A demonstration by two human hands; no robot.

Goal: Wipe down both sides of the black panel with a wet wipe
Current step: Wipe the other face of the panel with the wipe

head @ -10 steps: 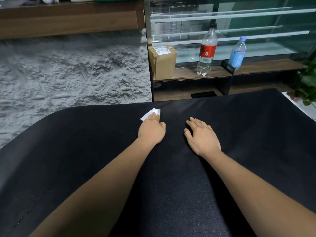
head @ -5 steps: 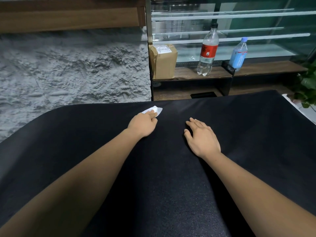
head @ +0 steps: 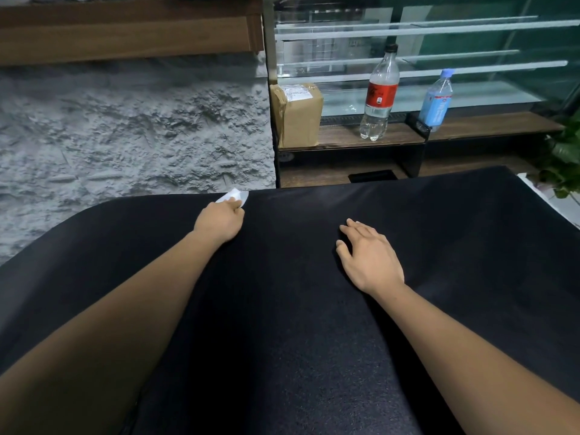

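black panel (head: 282,309): flat, matte | wet wipe (head: 233,196): white, crumpled, far edge

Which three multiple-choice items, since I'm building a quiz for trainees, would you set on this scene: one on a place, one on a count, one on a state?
1. Where on the panel is the wipe?
A. the far edge
B. the middle
C. the near edge

2. How many bottles stand on the shelf?
A. one
B. two
C. four

3. How is the right hand?
A. flat on the panel, fingers straight
B. gripping the wipe
C. clenched in a fist

Answers:
1 A: the wipe pokes out from the left hand right at the panel's far rim.
2 B: one is red-labelled, and beside it stands a blue-labelled bottle.
3 A: its palm faces down on the black surface, and it holds nothing.
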